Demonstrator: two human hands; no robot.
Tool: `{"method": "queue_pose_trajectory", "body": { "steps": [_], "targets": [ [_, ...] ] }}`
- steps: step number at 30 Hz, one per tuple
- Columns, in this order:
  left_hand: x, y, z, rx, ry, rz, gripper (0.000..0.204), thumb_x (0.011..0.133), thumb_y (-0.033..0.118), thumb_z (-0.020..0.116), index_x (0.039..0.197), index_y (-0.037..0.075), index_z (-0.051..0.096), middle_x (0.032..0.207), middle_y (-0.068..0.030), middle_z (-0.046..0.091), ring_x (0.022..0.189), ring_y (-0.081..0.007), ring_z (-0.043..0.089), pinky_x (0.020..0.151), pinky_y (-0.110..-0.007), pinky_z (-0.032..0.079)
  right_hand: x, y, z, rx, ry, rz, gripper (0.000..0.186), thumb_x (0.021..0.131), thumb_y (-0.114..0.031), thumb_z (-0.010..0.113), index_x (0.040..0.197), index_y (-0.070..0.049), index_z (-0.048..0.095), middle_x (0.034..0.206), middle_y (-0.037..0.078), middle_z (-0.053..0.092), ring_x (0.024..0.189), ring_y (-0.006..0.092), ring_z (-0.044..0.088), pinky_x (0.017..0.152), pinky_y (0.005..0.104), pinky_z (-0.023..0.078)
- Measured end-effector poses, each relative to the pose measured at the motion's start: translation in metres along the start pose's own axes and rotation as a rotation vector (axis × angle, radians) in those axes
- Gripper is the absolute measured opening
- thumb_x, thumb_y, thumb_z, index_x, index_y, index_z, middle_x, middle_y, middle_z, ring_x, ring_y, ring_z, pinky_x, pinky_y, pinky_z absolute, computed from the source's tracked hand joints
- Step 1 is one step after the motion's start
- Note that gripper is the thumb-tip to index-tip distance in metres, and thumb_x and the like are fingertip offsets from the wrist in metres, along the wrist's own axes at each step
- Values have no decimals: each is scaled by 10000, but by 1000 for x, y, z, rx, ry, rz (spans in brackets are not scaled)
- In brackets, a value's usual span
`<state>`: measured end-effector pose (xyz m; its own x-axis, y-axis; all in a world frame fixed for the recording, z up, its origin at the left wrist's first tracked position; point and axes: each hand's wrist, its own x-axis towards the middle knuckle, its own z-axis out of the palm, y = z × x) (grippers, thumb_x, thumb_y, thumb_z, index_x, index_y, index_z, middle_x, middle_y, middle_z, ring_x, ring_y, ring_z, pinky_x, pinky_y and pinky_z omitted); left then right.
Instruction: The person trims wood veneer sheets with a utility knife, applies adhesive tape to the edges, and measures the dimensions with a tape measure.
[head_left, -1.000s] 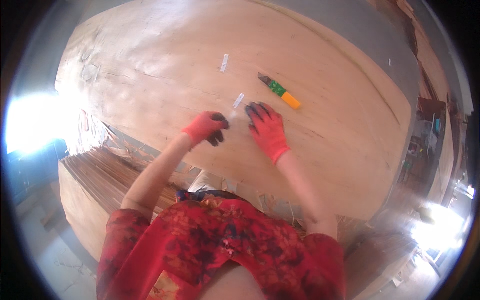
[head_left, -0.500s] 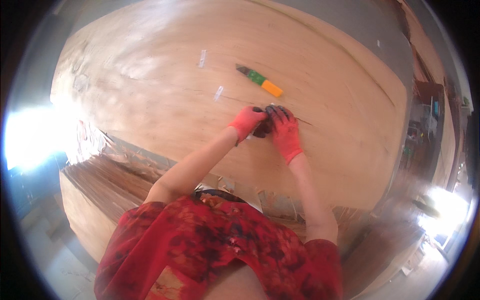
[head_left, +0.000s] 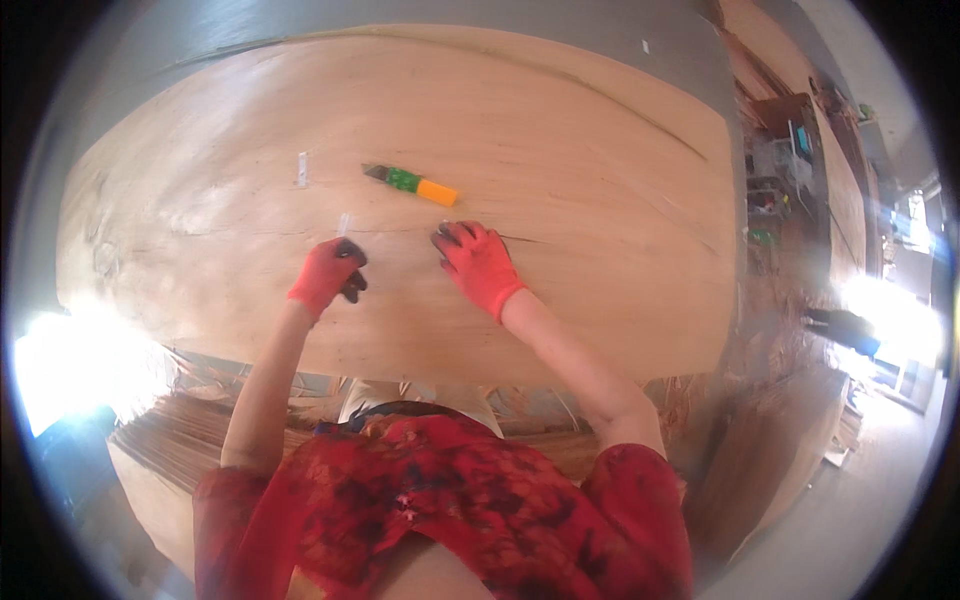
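Observation:
A broad, pale wood veneer sheet (head_left: 590, 260) lies before me, with a thin dark crack running across it. My right hand (head_left: 482, 265), in a red glove with dark fingertips, rests on the sheet at the crack, its fingers apart. Farther left, my left hand (head_left: 328, 274) wears a matching glove and has its fingers curled; whatever they hold is hidden. Just beyond the left fingers, a short strip of clear tape (head_left: 344, 224) sits on the crack. A second tape strip (head_left: 302, 169) is farther away. The knife (head_left: 412, 183), dark-bladed with a green and yellow handle, lies beyond both hands.
Stacked veneer sheets (head_left: 165, 440) stand at the near left, and another stack (head_left: 775, 465) at the near right. A dark wooden shelf (head_left: 800, 150) with small items is at the far right. Grey floor (head_left: 640, 85) shows past the sheet's far edge.
My hands were together at the crack; the left has since drawn away leftward, while the right stays on the sheet. The view has shifted, so the knife and tape strips appear farther left.

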<state>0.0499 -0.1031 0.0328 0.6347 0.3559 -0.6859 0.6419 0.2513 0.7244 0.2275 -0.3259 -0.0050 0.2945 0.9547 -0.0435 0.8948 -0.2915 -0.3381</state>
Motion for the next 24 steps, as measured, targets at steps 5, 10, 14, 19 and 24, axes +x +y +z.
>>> {"method": "queue_pose_trajectory", "body": {
  "steps": [5,10,14,19,24],
  "targets": [
    [-11,-12,5,-177,29,7,187,933,160,643,1009,-10,640,712,-154,676,530,-213,646,477,-315,538,55,3,-7,15,327,140,493,870,-187,690,1347,-151,570,1258,75,593,1141,303,541,931,432,474],
    [-5,-27,9,-261,25,11,201,946,177,632,1030,-5,646,739,-163,683,549,-230,659,511,-335,556,71,22,3,42,198,190,469,871,-156,677,1326,-131,566,1163,78,615,1050,311,570,895,430,499],
    [4,-39,8,-365,5,0,212,946,193,642,1036,1,650,756,-155,687,588,-239,676,529,-346,567,54,49,-5,-29,346,172,390,869,-101,634,1258,-95,613,1100,133,640,996,335,604,850,452,511],
    [18,-35,10,-437,24,28,206,937,196,658,1029,12,655,796,-151,692,652,-241,697,567,-354,583,10,106,-23,-259,406,502,536,823,-191,734,1325,-114,561,1283,116,573,1155,352,531,966,479,440],
    [25,-4,21,-481,65,1,205,930,168,662,1037,-6,646,803,-152,689,661,-238,695,592,-356,595,17,61,-18,12,492,272,500,852,-128,691,1333,-98,557,1323,104,552,1184,349,481,1014,471,418]
  ]
}}
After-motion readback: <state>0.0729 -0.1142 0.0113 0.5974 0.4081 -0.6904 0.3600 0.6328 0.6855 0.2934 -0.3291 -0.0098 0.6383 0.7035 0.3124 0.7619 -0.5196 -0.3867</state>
